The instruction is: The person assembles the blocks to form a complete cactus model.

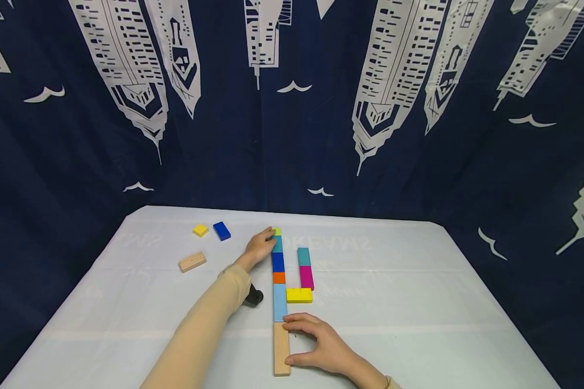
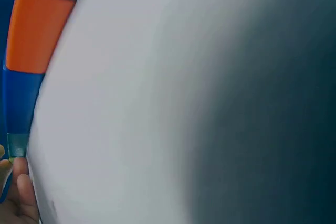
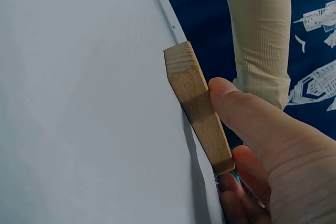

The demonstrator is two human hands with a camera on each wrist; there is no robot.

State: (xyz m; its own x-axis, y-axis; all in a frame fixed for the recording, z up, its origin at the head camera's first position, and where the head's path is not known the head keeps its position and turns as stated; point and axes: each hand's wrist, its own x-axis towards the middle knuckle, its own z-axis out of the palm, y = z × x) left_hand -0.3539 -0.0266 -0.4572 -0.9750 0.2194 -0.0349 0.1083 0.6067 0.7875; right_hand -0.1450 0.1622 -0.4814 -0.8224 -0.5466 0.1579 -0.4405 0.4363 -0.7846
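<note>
A straight row of blocks runs away from me in the head view. A plain wooden block (image 1: 281,351) forms its near end, followed by a light blue block (image 1: 280,302), an orange block (image 1: 279,277), a dark blue block (image 1: 278,262), a teal block (image 1: 277,245) and a lime green block (image 1: 278,232). My left hand (image 1: 259,247) touches the far end from the left, fingertips beside the lime green and teal blocks. At the near end, my right hand (image 1: 323,346) has its thumb against the wooden block's right side and its fingers near the light blue joint.
Right of the row, a yellow block (image 1: 299,295) meets the light blue block, with a magenta block (image 1: 306,277) and a second teal block (image 1: 304,256) beyond. At the left lie a wooden block (image 1: 192,262), a small yellow block (image 1: 200,230) and a blue block (image 1: 221,231).
</note>
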